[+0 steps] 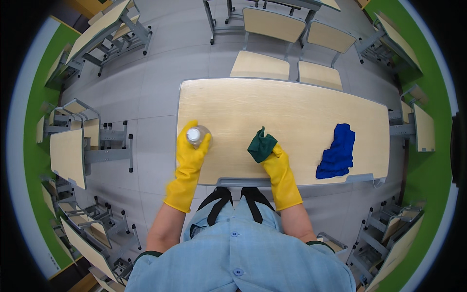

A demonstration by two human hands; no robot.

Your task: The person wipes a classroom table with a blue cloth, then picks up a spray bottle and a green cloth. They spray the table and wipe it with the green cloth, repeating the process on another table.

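Both of my hands wear yellow rubber gloves. Near the left end of the wooden desk [233, 106], my left hand [192, 144] is wrapped around a clear bottle with a white cap [193, 135]. My right hand [275, 155] grips a bunched dark green cloth [261, 146] over the middle of the desk, close to its near edge. A crumpled blue cloth [337, 151] lies on the desk to the right of that hand, touched by neither. The bottle's lower part is mostly hidden from above.
Two chairs [273, 23] [331, 36] stand beyond the desk's far edge. More desks and chairs line the left side [67, 153] and the right side [425, 127]. A grey pencil groove [244, 182] runs along the near edge.
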